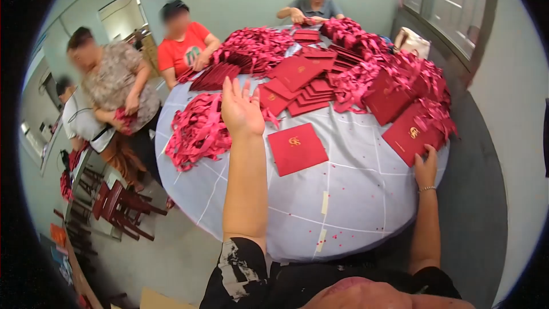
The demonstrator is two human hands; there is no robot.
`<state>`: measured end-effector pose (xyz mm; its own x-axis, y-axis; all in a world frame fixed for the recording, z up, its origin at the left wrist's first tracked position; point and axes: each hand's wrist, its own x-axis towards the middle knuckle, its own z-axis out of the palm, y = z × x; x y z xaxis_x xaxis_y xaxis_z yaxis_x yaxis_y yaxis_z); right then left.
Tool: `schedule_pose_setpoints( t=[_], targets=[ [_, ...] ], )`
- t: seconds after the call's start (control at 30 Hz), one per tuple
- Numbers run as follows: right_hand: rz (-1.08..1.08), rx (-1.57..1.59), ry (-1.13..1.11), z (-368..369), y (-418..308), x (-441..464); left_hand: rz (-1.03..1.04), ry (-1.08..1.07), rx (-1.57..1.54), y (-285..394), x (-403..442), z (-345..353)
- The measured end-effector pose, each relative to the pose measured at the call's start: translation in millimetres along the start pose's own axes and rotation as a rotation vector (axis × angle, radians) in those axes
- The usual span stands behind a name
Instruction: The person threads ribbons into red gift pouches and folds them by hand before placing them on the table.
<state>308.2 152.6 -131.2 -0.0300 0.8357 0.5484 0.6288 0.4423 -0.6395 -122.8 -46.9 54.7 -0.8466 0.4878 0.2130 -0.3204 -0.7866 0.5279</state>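
My left hand is raised over the table, palm up and fingers apart, with nothing in it. It is nearest to a heap of pink-red ribbon and a stack of flat red gift bags. On the right, my right hand has its thumb and fingers at the lower edge of a red gift bag with a gold emblem and ribbon on top. Between my hands lies a single flat red bag, emblem up.
A round table with a pale checked cloth bears more bags and ribbon heaps. Co-workers stand or sit at the far side and left. Wooden stools stand left; a wall is close on the right.
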Motion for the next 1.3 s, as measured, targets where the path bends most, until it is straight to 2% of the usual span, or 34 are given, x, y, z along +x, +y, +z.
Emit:
schedule_pose_setpoints(
  t=[0.1, 0.13, 0.17, 0.2, 0.3, 0.33, 0.4, 0.43, 0.53, 0.6, 0.67, 0.73, 0.77, 0.8, 0.87, 0.93, 1.0, 1.1, 1.13, 1.2, 1.23, 1.27, 1.3],
  targets=[
    [0.004, 0.015, 0.026, 2.9, -1.4, -1.3, -0.182, -0.129, 0.074, -39.1, 1.0, -4.2],
    [0.01, -0.001, 0.035, 4.9, -4.3, -1.8, -0.18, -0.145, 0.123, -51.4, 1.0, -0.4],
    [0.016, -0.018, 0.043, 5.7, -3.8, -1.3, -0.229, -0.183, 0.18, -62.1, 5.4, 4.9],
    [-0.078, -0.029, 0.081, 9.3, 3.5, -1.2, -0.283, -0.218, 0.234, -71.1, 9.1, 12.8],
    [-0.067, -0.045, 0.076, 3.8, -8.9, -1.4, -0.43, -0.352, 0.365, -98.9, 32.7, 44.6],
    [-0.073, -0.053, 0.081, 1.8, -13.6, -0.9, -0.459, -0.362, 0.394, -106.2, 35.7, 63.4],
    [0.063, 0.037, -0.004, -2.1, -21.0, -0.2, -0.482, -0.543, 0.47, -119.3, 41.1, 94.9],
    [0.055, 0.043, 0.006, 1.1, -16.2, 0.7, -0.469, -0.543, 0.45, -127.0, 29.3, 116.3],
    [0.006, 0.053, 0.012, 1.4, -10.7, 0.6, -0.513, -0.846, 0.505, -138.0, 1.7, 159.4],
    [-0.035, 0.026, 0.035, 2.3, -7.8, 1.1, -0.556, -0.918, 0.474, -144.2, -25.7, 171.2],
    [-0.116, -0.009, 0.088, 5.2, -4.7, -1.4, -0.573, -1.012, 0.529, -158.5, -47.2, 163.3],
    [-0.098, 0.023, 0.081, 2.9, -10.2, -0.3, -0.641, -1.153, 0.651, -157.2, -69.5, 147.9],
    [-0.054, 0.062, 0.08, 4.0, -11.4, -0.7, -0.57, -1.141, 0.805, -152.4, -87.9, 142.7],
    [-0.112, 0.045, 0.114, 8.5, -4.8, -0.3, -0.5, -1.246, 0.91, -153.5, -93.7, 127.6],
    [0.007, 0.057, 0.078, 2.1, -18.2, -0.9, -0.424, -1.386, 1.092, -154.2, -99.0, 95.5],
    [-0.019, 0.087, 0.112, 2.5, -16.5, -1.7, -0.434, -1.401, 1.173, -150.7, -106.1, 63.8],
    [-0.058, 0.102, 0.257, 5.3, -13.1, -1.0, -0.435, -1.392, 1.135, -144.9, -116.3, 33.1],
    [0.101, 0.653, 0.344, -14.7, -9.4, 10.7, -0.461, -1.437, 1.178, -127.0, -133.1, 0.8],
    [0.178, 0.787, 0.371, -23.1, 6.5, 17.8, -0.579, -1.405, 1.175, -125.8, -136.3, -13.9],
    [0.564, 1.122, 0.435, -61.7, 46.6, 19.9, -0.506, -1.443, 1.249, -123.9, -140.9, -37.1],
    [0.624, 1.134, 0.505, -78.8, 63.8, 15.0, -0.257, -1.417, 1.109, -127.5, -146.4, -47.2],
    [0.678, 1.142, 0.576, -95.7, 81.4, 9.3, -0.262, -1.401, 1.094, -125.5, -149.8, -48.6],
    [0.744, 1.092, 0.508, -111.4, 112.1, -0.7, -0.183, -1.406, 1.15, -122.0, -151.3, -45.9]
  ],
)
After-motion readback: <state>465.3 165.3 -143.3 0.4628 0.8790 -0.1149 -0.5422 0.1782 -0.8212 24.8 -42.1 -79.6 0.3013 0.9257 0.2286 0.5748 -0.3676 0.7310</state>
